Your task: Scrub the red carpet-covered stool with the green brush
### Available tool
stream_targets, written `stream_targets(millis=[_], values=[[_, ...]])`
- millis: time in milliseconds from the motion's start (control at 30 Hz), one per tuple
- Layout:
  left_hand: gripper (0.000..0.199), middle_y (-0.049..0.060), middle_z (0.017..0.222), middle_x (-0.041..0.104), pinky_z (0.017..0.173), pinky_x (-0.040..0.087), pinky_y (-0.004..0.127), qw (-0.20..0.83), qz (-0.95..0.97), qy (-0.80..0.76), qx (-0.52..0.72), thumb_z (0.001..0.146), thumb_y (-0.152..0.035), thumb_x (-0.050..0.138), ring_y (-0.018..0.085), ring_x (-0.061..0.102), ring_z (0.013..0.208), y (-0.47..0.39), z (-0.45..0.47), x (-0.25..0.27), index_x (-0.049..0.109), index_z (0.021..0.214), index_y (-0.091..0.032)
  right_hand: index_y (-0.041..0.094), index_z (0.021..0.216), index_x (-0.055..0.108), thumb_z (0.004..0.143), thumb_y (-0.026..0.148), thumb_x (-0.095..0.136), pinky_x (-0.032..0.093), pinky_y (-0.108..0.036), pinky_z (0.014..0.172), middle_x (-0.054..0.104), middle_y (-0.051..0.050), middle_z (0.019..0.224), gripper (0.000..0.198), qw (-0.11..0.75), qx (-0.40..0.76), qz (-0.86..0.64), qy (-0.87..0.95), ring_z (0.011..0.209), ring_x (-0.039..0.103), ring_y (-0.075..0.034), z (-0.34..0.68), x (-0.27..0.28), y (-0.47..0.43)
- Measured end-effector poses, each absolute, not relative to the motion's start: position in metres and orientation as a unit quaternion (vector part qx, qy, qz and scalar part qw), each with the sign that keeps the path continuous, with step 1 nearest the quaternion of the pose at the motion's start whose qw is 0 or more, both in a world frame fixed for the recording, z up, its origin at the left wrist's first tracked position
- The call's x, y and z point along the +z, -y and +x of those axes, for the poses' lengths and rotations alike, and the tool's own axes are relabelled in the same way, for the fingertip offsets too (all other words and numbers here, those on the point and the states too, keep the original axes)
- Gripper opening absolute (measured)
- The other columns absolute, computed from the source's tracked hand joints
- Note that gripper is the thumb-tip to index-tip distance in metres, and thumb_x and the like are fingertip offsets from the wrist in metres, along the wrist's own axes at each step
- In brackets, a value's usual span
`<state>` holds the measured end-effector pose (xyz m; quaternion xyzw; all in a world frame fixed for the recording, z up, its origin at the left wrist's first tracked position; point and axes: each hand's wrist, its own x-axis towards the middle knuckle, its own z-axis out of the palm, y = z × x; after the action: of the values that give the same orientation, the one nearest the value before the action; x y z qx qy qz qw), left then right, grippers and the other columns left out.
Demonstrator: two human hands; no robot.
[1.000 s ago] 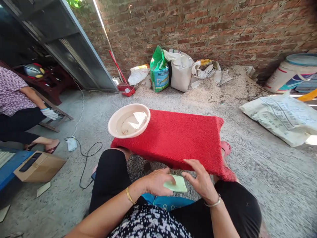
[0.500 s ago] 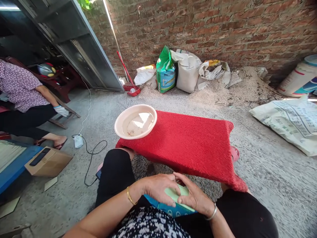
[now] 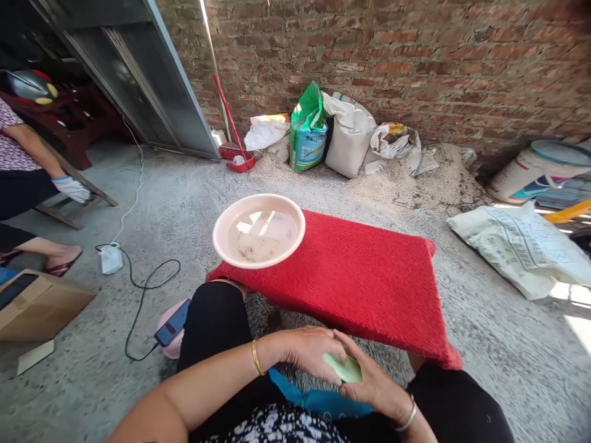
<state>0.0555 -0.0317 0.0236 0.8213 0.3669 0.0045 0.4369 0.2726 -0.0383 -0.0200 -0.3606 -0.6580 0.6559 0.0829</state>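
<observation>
My left hand [image 3: 308, 352] and my right hand [image 3: 373, 383] meet above my lap. Between them is a pale green piece [image 3: 346, 367] with a smooth top; its exact kind I cannot make out. Fingers of both hands curl around its edges, hiding much of it. Beneath the hands, a blue bag or cloth [image 3: 323, 403] with a faint pattern lies across my lap. Just beyond my knees stands a low bench covered in red plush cloth [image 3: 364, 271]. A pale pink basin [image 3: 221, 246] of water with bits of debris rests on its left end.
A plugged-in phone [image 3: 173, 323] lies left of my knee, its cable crossing the floor to a white power strip [image 3: 111, 258]. A cardboard box [image 3: 50, 304] and a seated person's gloved hand [image 3: 71, 188] are farther left. Sacks [image 3: 349, 138] line the brick wall; another sack [image 3: 521, 246] lies right.
The view has swung to the right and down. Both hands have shifted slightly right, and less of the pale green piece shows between them. The phone is now in fuller view.
</observation>
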Motion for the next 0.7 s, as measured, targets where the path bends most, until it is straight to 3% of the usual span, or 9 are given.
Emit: stream_targets(millis=[167, 300, 500, 700], values=[[0.045, 0.004, 0.11, 0.063, 0.088, 0.047, 0.03, 0.336, 0.845, -0.394, 0.139, 0.084, -0.055, 0.057, 0.02, 0.059, 0.102, 0.01, 0.024, 0.041, 0.06, 0.118, -0.027, 0.022, 0.139, 0.047, 0.07, 0.053, 0.065, 0.031, -0.044, 0.107, 0.049, -0.009, 0.139, 0.077, 0.143, 0.673, -0.395, 0.609, 0.127, 0.043, -0.032, 0.266, -0.027, 0.053], [0.045, 0.009, 0.125, 0.06, 0.104, 0.04, 0.035, 0.178, 0.812, -0.502, 0.239, 0.095, -0.047, 0.04, 0.021, 0.053, 0.12, -0.02, -0.002, 0.029, 0.054, 0.128, -0.019, 0.021, 0.131, 0.056, 0.065, 0.053, 0.067, 0.037, -0.043, 0.1, 0.055, -0.009, 0.13, 0.074, 0.099, 0.676, -0.428, 0.591, 0.115, 0.05, -0.033, 0.258, -0.039, 0.068], [0.054, 0.012, 0.15, 0.038, 0.115, 0.029, 0.043, 0.06, 0.814, -0.549, 0.181, 0.092, -0.045, 0.048, 0.026, 0.031, 0.14, -0.046, -0.02, -0.023, 0.044, 0.139, -0.018, 0.02, 0.121, 0.063, 0.057, 0.036, 0.069, 0.044, -0.038, 0.086, 0.063, -0.006, 0.109, 0.066, 0.07, 0.648, -0.469, 0.596, 0.095, 0.055, -0.027, 0.238, -0.056, 0.076], [0.053, 0.015, 0.151, 0.035, 0.113, 0.031, 0.044, 0.005, 0.784, -0.597, 0.173, 0.094, -0.039, 0.044, 0.028, 0.033, 0.139, -0.047, -0.024, -0.031, 0.045, 0.14, -0.014, 0.021, 0.118, 0.063, 0.06, 0.032, 0.067, 0.045, -0.036, 0.083, 0.064, -0.003, 0.103, 0.06, 0.135, 0.621, -0.51, 0.58, 0.091, 0.055, -0.024, 0.244, -0.038, 0.08]])
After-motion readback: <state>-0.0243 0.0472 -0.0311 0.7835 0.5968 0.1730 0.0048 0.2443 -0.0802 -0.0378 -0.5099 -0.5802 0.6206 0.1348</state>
